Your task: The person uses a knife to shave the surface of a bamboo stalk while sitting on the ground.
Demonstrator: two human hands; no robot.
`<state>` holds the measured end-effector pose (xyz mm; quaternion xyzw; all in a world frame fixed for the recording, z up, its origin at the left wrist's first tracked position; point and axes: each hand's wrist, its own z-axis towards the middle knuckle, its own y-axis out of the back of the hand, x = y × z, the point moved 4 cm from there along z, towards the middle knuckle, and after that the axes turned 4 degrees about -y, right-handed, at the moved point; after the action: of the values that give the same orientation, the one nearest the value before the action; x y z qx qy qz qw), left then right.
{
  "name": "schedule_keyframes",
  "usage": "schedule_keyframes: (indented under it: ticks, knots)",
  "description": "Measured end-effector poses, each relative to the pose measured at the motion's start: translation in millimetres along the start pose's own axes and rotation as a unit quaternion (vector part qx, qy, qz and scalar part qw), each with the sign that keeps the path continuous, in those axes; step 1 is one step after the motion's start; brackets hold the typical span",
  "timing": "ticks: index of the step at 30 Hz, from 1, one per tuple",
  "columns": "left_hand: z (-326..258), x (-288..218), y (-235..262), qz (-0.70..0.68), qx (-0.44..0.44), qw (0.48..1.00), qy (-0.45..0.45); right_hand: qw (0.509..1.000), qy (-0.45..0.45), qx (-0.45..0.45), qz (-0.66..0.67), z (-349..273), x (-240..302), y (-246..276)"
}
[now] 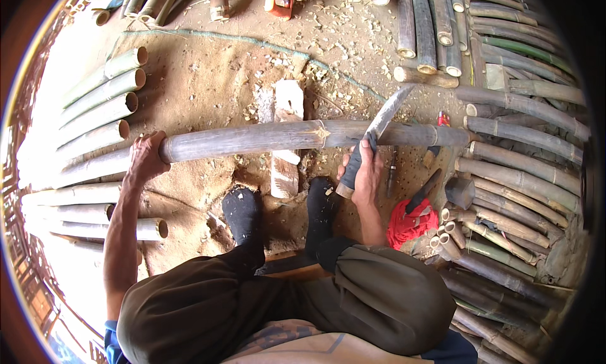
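Observation:
A long grey-brown bamboo pole (252,138) lies crosswise in front of me, over a pale, chipped wooden block (285,181). My left hand (149,157) is closed round the pole's left end, beside its open rim. In my right hand (366,178) is a machete (387,113), gripped by its dark wrapped handle. Its blade points up and to the right, crossing above the pole right of a node with a light, trimmed patch. Whether the blade touches the bamboo I cannot tell. My feet in dark socks stand on either side of the block.
Cut bamboo poles (101,102) lie at the left, and many more (524,174) are stacked at the right. A red cloth (413,222) with a dark-handled tool (424,191) is near my right knee. Bamboo chips litter the ground, and an orange tool (279,2) sits at the far side.

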<state>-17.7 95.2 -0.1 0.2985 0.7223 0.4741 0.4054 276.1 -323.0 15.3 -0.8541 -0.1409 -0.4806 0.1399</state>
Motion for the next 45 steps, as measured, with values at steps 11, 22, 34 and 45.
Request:
schedule_keyframes:
  ticks: [11, 22, 34, 45]
  knots:
    - [-3.4, 10.2, -13.7, -0.007, -0.039, 0.999, -0.021, 0.999, -0.026, -0.019, 0.031, -1.4, 7.2, 9.5]
    - [-6.8, 2.5, -10.2, 0.016, -0.059, 0.998, -0.03, 1.0, -0.01, -0.009, -0.012, -2.1, -3.0, 3.8]
    - [-5.1, 5.7, -13.0, 0.015, -0.064, 0.997, -0.025, 0.979, -0.089, 0.116, -0.142, -15.5, -19.3, -23.9]
    - [-3.3, 13.8, -15.0, 0.006, -0.028, 1.0, -0.006, 0.981, -0.127, 0.131, -0.065, -15.0, -23.6, -24.0]
